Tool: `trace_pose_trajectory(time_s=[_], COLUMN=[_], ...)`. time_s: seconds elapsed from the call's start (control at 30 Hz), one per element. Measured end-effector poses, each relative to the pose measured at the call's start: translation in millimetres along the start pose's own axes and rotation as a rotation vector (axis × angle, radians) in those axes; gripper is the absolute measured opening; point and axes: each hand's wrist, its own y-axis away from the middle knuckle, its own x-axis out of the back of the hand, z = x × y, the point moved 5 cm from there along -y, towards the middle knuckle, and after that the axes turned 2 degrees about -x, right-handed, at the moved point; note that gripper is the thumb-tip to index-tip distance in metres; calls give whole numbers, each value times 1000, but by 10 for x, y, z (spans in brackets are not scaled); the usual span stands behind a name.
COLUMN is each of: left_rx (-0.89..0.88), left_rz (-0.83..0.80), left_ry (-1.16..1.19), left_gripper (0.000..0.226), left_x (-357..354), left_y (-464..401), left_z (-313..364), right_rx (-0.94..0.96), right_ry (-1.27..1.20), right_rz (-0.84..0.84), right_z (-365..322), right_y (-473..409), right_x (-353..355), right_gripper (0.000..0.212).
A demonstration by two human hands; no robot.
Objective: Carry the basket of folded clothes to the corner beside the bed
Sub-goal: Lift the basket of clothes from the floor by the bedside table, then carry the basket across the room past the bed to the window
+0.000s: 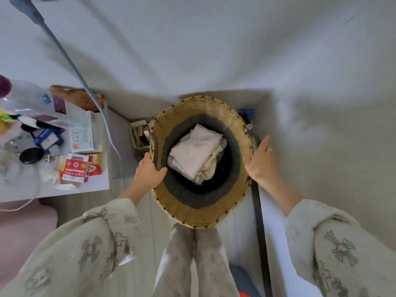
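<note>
A round woven straw basket (192,209) with a dark inner band sits in front of my legs, close to the room corner. Folded pale clothes (196,150) lie at its bottom. My left hand (147,171) grips the basket's left rim, thumb inside. My right hand (260,160) is at the right rim with fingers extended; whether it touches the rim I cannot tell.
A white table (70,187) at left holds several boxes, a plastic bottle (27,97) and small items. A grey pole (70,61) leans across it. Small boxes (139,133) lie on the floor behind the basket. A black strap (259,221) runs down the right side. Walls meet just beyond the basket.
</note>
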Motion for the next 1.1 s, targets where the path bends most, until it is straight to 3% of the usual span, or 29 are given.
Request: trace_pose_trajectory(time_s=[0.1, 0.2, 0.27, 0.4, 0.63, 0.83, 1.1], left_rx=[53, 113, 154, 163, 58, 144, 254], left_rz=[-66, -19, 50, 58, 235, 165, 255], left_ry=[127, 251, 350, 415, 490, 478, 657], left_gripper=[76, 31, 21, 25, 32, 28, 28], left_x=[-164, -235, -147, 24, 328, 416, 56], left_y=[-118, -151, -168, -102, 252, 962, 2164], left_z=[3, -8, -51, -157, 139, -103, -703], right_rx=[-107, -149, -151, -162, -101, -145, 96], right_ry=[-264, -412, -459, -438, -424, -407, -165], right_rz=[-26, -12, 22, 53, 139, -37, -118], right_z=[34, 12, -3, 30, -241, -125, -159], right_y=[-94, -133, -176, -94, 163, 728, 1522], right_x=[-167, -279, -264, -192, 277, 453, 643], right_gripper=[66, 29, 18, 21, 39, 37, 27])
